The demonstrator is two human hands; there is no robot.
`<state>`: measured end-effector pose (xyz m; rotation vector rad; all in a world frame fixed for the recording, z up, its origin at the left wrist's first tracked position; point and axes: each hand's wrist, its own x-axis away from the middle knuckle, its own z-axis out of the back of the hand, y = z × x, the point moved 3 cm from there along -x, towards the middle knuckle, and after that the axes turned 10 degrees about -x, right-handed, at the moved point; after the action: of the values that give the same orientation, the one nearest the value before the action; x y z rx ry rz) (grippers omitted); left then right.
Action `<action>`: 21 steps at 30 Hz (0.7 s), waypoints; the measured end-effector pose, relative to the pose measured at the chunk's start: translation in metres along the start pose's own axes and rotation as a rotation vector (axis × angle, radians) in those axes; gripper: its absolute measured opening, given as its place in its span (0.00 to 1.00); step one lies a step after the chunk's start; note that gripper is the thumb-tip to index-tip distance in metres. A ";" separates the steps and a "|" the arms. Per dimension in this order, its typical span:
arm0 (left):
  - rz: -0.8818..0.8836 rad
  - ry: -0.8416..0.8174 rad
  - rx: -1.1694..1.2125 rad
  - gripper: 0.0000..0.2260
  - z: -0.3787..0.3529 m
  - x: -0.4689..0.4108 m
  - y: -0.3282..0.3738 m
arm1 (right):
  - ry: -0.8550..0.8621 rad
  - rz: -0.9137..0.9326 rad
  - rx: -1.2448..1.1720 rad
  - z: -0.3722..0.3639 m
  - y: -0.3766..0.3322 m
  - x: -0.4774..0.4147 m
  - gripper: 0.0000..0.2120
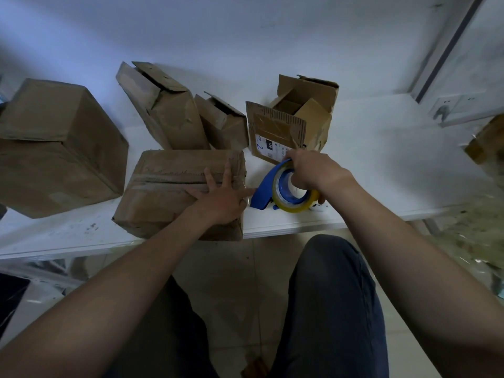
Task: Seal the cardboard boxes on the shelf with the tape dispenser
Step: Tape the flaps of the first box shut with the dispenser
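Checking in from my end: the left hand [221, 197] is flat with fingers spread, pressing down on top of the front box [163, 203]. That box sits at the near edge of the white shelf [381, 173]. The right hand [313, 173] is wrapped around the blue tape dispenser [266, 186], just right of that box and low by the shelf, with a yellowish tape roll [297, 208] in it. Behind it there's an open box [313, 124], flaps up, with a label [268, 145]. I can read "150" on a dark patch plus a handwritten "2", the rest is too small. Torn boxes [166, 113] and a big box [54, 148] sit further left.
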<state>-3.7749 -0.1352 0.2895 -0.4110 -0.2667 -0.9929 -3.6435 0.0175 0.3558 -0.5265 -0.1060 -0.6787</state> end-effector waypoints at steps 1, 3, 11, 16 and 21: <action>-0.003 -0.006 -0.001 0.19 0.000 0.000 0.000 | -0.005 -0.003 0.004 0.000 0.001 0.001 0.21; -0.004 -0.030 0.004 0.20 0.002 0.000 0.002 | -0.011 -0.006 0.004 0.001 0.002 0.003 0.21; -0.051 -0.084 0.024 0.23 -0.002 -0.006 0.000 | 0.004 -0.110 -0.142 0.006 0.037 0.007 0.22; -0.061 -0.067 0.042 0.26 0.000 0.000 0.000 | 0.076 -0.201 -0.224 0.016 0.082 0.012 0.21; -0.048 -0.031 0.110 0.26 0.004 0.007 0.003 | 0.176 -0.348 -0.719 0.020 0.137 0.020 0.22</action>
<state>-3.7692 -0.1373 0.2949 -0.3213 -0.3590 -1.0148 -3.5411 0.1055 0.3191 -1.1501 0.2284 -1.1057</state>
